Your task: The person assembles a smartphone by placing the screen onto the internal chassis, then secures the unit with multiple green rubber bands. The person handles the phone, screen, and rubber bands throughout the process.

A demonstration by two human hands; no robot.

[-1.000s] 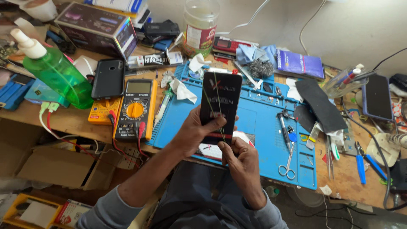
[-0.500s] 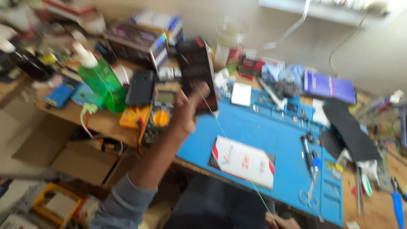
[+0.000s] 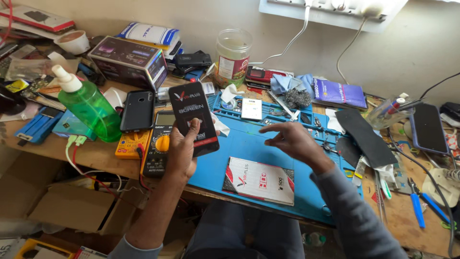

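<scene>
Left hand (image 3: 181,152), grip closed around a black phone screen panel (image 3: 193,118) held upright above the multimeter (image 3: 159,145) at the blue mat's (image 3: 249,146) left edge; right hand (image 3: 292,140) hovered over the mat, fingers loosely curled, holding nothing; white card packet (image 3: 259,180) lay flat below.
</scene>
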